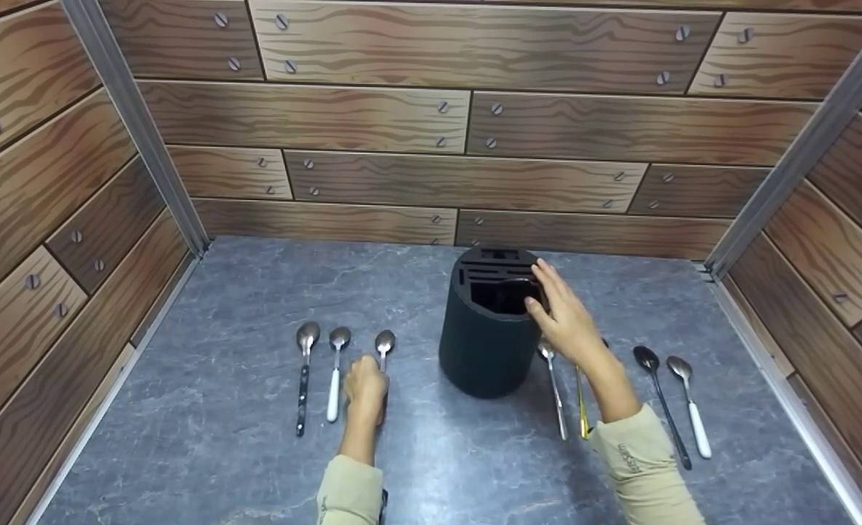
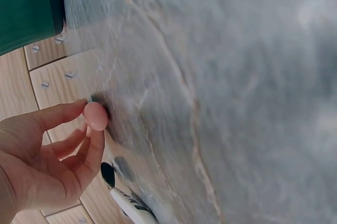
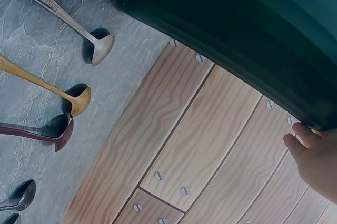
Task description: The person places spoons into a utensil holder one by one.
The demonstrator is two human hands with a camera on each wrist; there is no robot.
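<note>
Spoon (image 1: 385,340) pinched in L grip (image 1: 365,385), bowl end fwd; R grip (image 1: 566,321) unclenched @ holder (image 1: 486,357) rim.

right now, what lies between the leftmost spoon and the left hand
In the head view, a white-handled spoon lies between the leftmost spoon, black-handled, and the left hand.

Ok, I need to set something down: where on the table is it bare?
Bare: between the left hand and the holder; behind the left spoons, up to the back wall; and at the front between the sleeves. Crowded: right of the holder, where the right forearm passes over the right spoons.
</note>
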